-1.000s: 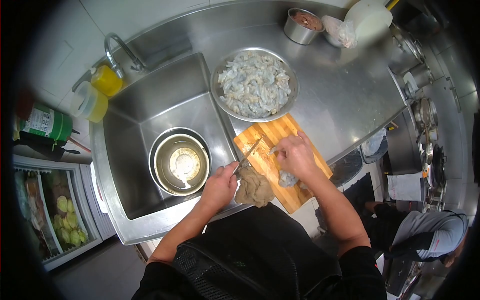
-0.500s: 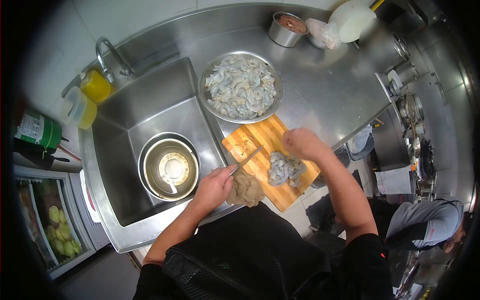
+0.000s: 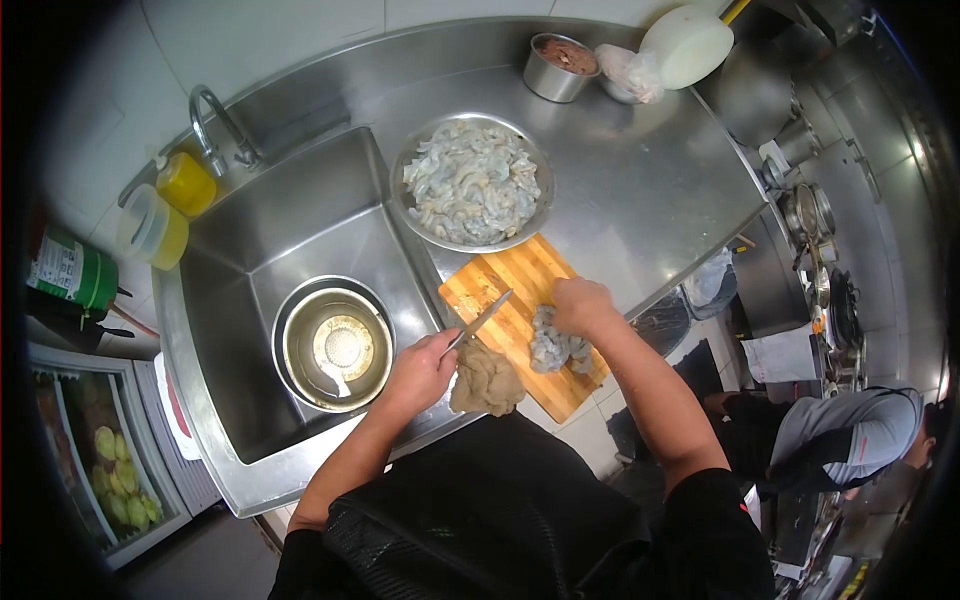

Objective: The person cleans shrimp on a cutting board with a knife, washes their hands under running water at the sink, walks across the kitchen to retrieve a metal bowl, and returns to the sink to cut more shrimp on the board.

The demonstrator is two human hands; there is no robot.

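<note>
My left hand (image 3: 418,378) grips a knife (image 3: 483,318), its blade slanting over the wooden cutting board (image 3: 500,285). Beneath the knife handle, a crumpled brown cloth (image 3: 487,381) lies at the board's near-left edge. On the right part of the board is a small heap of raw grey shrimp (image 3: 556,350). My right hand (image 3: 586,307) is closed at the far side of this heap, overlapping it; what its fingers pinch is hidden. Beyond the board stands a round metal bowl (image 3: 402,212) filled with raw peeled shrimp (image 3: 472,182).
A steel sink (image 3: 300,225) on the left contains a metal pot (image 3: 285,345) with liquid. The faucet (image 3: 215,125) and yellow soap containers (image 3: 187,184) stand behind it. A metal container (image 3: 556,78) of brownish food sits at the back. Another person (image 3: 840,435) bends at the right.
My right hand has come down closer to the shrimp heap on the board. The left hand still holds the knife over the board, and the whole view has shifted slightly.
</note>
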